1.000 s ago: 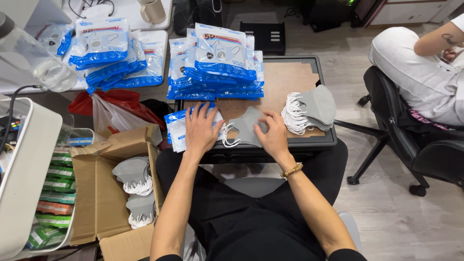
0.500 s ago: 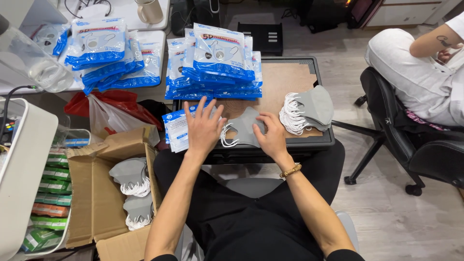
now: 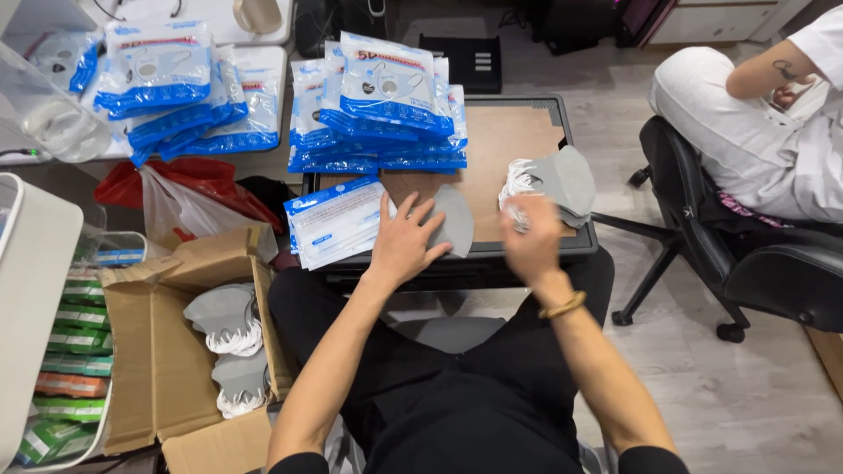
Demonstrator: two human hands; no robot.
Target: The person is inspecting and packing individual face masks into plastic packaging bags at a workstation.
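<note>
On the desk [image 3: 518,132], the flat packets [image 3: 334,224] lie just left of the left hand [image 3: 404,241], whose fingers [image 3: 413,211] are spread and pressed flat on a single grey mask [image 3: 452,219]. That mask sits under and just right of the fingertips, its long axis running away from the person toward the blue packet stack [image 3: 386,105]. Further right, the right hand [image 3: 531,241] is blurred, so I cannot tell how its fingers are set; it sits at the near edge of the grey mask pile [image 3: 562,180], which lies just beyond and right of it, making this the nearer hand to that pile.
</note>
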